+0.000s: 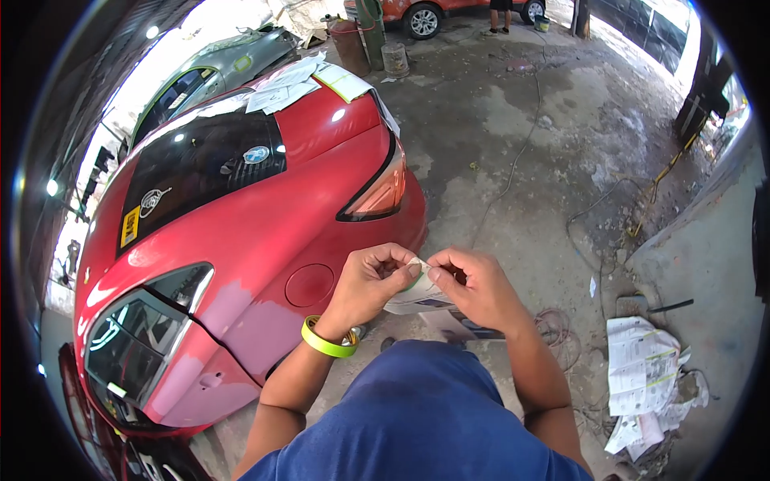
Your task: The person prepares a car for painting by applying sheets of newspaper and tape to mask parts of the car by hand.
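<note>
Both hands meet in front of my chest at a printed sheet of paper [417, 298], which hangs below them. My left hand [377, 280] pinches its upper edge, with a bit of green at the thumb. Close beside it, my right hand [469, 284] pinches the same edge between thumb and finger. A roll of yellow-green tape [327, 343] sits round my left wrist. Left of the hands is a red car [265, 208] with dull pinkish patches on its rear side and door. Papers [285, 84] lie on its rear end.
Crumpled newspaper [642, 369] lies on the floor at the right, near a dustpan-like object [632, 305]. Hoses and cables cross the concrete. A grey-green car [233, 60], an orange-red car [385, 10], a drum [349, 44], a bucket [395, 60] and a person's legs [500, 18] are farther back.
</note>
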The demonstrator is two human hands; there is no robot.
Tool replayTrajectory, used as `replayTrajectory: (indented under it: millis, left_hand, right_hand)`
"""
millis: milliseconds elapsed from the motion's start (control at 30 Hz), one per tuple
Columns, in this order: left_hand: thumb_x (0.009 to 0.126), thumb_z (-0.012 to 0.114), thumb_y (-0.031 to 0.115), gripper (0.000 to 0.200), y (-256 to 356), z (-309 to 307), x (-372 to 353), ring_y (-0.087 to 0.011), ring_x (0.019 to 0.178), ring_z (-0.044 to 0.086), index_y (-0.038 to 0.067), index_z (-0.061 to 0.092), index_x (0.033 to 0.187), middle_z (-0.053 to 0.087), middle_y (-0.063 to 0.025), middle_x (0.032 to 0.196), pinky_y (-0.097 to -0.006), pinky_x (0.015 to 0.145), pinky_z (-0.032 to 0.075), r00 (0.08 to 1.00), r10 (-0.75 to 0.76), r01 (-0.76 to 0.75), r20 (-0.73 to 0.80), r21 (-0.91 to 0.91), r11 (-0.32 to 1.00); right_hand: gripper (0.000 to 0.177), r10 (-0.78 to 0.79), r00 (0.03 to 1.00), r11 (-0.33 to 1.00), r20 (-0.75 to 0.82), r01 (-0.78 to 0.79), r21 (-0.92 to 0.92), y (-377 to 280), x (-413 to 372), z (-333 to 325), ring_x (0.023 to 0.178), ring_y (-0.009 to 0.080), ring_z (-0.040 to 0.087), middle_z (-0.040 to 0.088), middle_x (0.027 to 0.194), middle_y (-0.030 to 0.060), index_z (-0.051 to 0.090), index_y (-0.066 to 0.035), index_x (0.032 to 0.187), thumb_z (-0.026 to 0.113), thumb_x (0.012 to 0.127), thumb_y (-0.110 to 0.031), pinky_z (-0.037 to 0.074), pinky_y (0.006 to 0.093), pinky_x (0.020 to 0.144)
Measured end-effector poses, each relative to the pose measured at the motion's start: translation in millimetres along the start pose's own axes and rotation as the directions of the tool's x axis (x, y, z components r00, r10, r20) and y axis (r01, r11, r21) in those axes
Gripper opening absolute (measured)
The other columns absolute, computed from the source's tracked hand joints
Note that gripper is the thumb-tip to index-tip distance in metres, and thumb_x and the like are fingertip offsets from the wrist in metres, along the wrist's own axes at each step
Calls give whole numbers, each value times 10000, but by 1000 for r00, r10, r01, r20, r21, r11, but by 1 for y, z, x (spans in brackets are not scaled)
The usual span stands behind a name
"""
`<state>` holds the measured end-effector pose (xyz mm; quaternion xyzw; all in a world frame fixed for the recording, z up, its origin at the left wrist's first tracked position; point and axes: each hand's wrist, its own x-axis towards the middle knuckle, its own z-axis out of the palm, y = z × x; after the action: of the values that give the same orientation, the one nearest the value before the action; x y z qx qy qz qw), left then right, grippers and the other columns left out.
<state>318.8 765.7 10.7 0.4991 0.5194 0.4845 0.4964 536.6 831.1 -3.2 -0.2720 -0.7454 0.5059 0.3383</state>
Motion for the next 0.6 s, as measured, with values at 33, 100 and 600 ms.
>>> replayTrajectory:
  millis: [33,100,600]
  left_hand:
    - [1020,743,69,103,4,-1,1,-24,826,628,-25,764,1055,729,18,909,-224,746,517,999,-26,26,21,13,1000]
    - [1014,743,65,94,8,-8,3,-16,765,608,-19,765,1049,717,24,875,-216,685,490,996,-63,59,56,71,996]
    - [1041,754,79,116,-43,13,8,9,730,570,29,772,1144,745,18,935,-184,598,366,993,-97,111,70,-244,963]
  right_hand:
    - [172,19,999,1000,39,-20,5,0,2,-4,789,191,705,754,921,135,715,23,1109,701,1054,-139,541,351,720]
    - [190,55,991,998,121,-60,36,1,6,-9,789,191,704,750,912,136,712,24,1108,697,1059,-159,539,353,719]
    - [169,-169,976,985,-140,162,-60,43,-15,-5,1024,273,696,752,1049,71,733,-64,1116,770,996,-176,486,424,1009]
